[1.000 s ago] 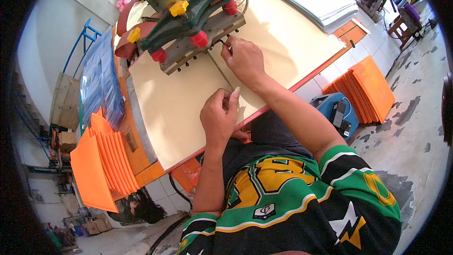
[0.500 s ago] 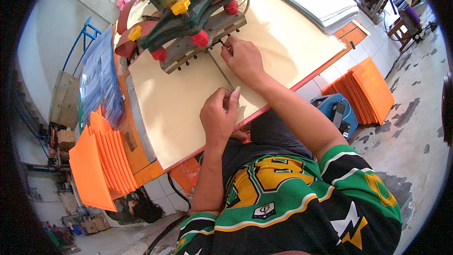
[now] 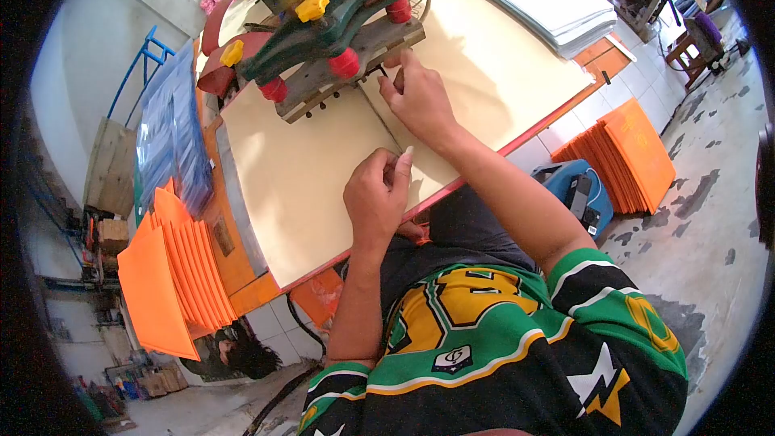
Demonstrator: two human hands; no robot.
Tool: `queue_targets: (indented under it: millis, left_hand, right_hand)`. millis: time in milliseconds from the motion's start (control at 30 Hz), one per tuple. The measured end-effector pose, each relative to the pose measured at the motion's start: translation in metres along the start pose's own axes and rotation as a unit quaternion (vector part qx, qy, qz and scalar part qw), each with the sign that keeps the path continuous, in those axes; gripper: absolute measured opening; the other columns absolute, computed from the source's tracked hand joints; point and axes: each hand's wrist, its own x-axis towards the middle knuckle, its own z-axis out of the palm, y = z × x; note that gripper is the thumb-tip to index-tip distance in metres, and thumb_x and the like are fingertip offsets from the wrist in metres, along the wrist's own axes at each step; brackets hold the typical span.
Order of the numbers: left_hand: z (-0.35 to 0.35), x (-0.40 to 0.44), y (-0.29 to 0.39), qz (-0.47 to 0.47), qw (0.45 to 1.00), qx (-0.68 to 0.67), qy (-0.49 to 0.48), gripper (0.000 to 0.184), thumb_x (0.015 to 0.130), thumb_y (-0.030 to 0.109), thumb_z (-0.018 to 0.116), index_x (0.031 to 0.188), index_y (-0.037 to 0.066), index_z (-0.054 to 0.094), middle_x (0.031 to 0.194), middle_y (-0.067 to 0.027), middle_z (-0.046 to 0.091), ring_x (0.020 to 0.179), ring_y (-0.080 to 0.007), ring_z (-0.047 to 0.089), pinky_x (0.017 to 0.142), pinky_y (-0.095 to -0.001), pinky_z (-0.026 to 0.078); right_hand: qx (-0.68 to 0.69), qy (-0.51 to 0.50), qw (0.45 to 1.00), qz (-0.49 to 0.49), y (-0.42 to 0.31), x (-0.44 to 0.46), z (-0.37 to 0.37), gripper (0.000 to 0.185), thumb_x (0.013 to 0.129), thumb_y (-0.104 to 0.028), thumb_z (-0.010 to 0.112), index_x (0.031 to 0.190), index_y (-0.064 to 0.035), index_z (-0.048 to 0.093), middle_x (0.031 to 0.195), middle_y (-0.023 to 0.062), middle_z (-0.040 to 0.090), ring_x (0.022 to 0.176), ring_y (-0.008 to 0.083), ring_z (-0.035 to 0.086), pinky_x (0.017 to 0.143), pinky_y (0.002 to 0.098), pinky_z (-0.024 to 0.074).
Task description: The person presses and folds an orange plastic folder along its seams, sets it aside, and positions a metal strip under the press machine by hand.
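Note:
My right hand [image 3: 421, 105] is at the front of the press's metal bar [image 3: 355, 69], beside a small dark L-shaped key [image 3: 379, 71] at one of its screws. Its thumb and fingers are apart, with the raised fingertips slightly blurred. Lower down, my left hand [image 3: 376, 198] rests over the cream board [image 3: 291, 194], fingers curled and thumb against them; whatever is in them is hidden. A thin dark line [image 3: 379, 117] runs across the board from the bar to the left thumb. Above the bar is the green press head [image 3: 323, 36] with red knobs and yellow knobs.
Orange folded sheets [image 3: 173, 274] stand stacked at the table's left corner, beside blue plastic-wrapped sheets [image 3: 173, 129]. White sheets [image 3: 541, 0] are piled at the back right. On the floor at right are another orange stack [image 3: 622, 157] and a blue case [image 3: 577, 194].
My right hand's fingers have lifted and spread from the small key at the bar. My left hand has hardly moved, and the view has shifted very slightly.

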Motion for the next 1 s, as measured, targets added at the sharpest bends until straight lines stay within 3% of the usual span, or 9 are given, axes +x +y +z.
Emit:
queue_targets:
  millis: [100, 167, 500, 567, 667, 1000]
  left_hand:
    - [0.001, 0.000, -0.002, -0.007, 1.000, -0.005, -0.004, 0.035, 0.102, 0.033, 0.067, 0.086, 0.002, 0.065, 0.076, -0.0158, 0.068, 0.068, -0.0327, 0.066, 0.066, -0.0435, 0.051]
    - [0.002, 0.000, -0.003, -0.011, 1.000, -0.012, -0.007, 0.035, 0.102, 0.034, 0.067, 0.086, 0.002, 0.065, 0.076, -0.0158, 0.068, 0.067, -0.0330, 0.066, 0.066, -0.0437, 0.051]
    - [0.001, 0.000, -0.001, -0.006, 1.000, 0.001, -0.006, 0.038, 0.103, 0.037, 0.066, 0.085, 0.003, 0.065, 0.074, -0.0149, 0.068, 0.067, -0.0330, 0.066, 0.066, -0.0434, 0.051]
    - [0.001, 0.000, -0.001, -0.007, 1.000, 0.001, -0.009, 0.039, 0.103, 0.037, 0.066, 0.085, 0.003, 0.065, 0.074, -0.0148, 0.068, 0.067, -0.0332, 0.066, 0.066, -0.0435, 0.051]
    - [0.002, 0.000, -0.002, -0.016, 1.000, -0.002, -0.012, 0.039, 0.103, 0.038, 0.066, 0.085, 0.003, 0.065, 0.075, -0.0146, 0.068, 0.067, -0.0333, 0.066, 0.066, -0.0436, 0.051]
    - [0.001, 0.000, -0.003, -0.009, 1.000, -0.012, -0.008, 0.038, 0.103, 0.037, 0.066, 0.086, 0.003, 0.065, 0.077, -0.0157, 0.069, 0.069, -0.0341, 0.067, 0.067, -0.0439, 0.051]
  right_hand:
    - [0.051, 0.016, 0.999, -0.009, -0.009, 0.000, -0.007, 0.022, 0.090, -0.014, 0.074, 0.103, -0.0006, 0.062, 0.067, 0.0157, 0.064, 0.063, 0.0304, 0.067, 0.065, 0.0415, 0.0518]
    - [0.073, -0.025, 0.997, -0.013, -0.012, 0.001, -0.013, 0.024, 0.091, -0.017, 0.069, 0.105, -0.0020, 0.056, 0.075, 0.0197, 0.067, 0.074, 0.0417, 0.070, 0.073, 0.0513, 0.0534]
    - [0.159, -0.014, 0.986, -0.047, -0.011, 0.002, -0.011, 0.022, 0.091, -0.008, 0.068, 0.108, -0.0012, 0.056, 0.080, 0.0210, 0.067, 0.075, 0.0402, 0.070, 0.072, 0.0464, 0.0543]
    - [0.213, -0.004, 0.974, -0.079, -0.006, 0.002, -0.005, 0.014, 0.097, 0.002, 0.062, 0.110, 0.0012, 0.055, 0.079, 0.0097, 0.068, 0.071, 0.0172, 0.070, 0.066, 0.0311, 0.0551]
    - [0.210, -0.019, 0.975, -0.075, -0.006, 0.004, -0.006, 0.016, 0.099, 0.004, 0.058, 0.115, 0.0021, 0.055, 0.086, 0.0123, 0.071, 0.078, 0.0196, 0.075, 0.070, 0.0319, 0.0582]
    - [0.193, -0.042, 0.979, -0.049, 0.004, 0.009, 0.001, 0.015, 0.100, -0.005, 0.064, 0.112, 0.0044, 0.063, 0.087, 0.0128, 0.073, 0.075, 0.0187, 0.074, 0.070, 0.0322, 0.0588]
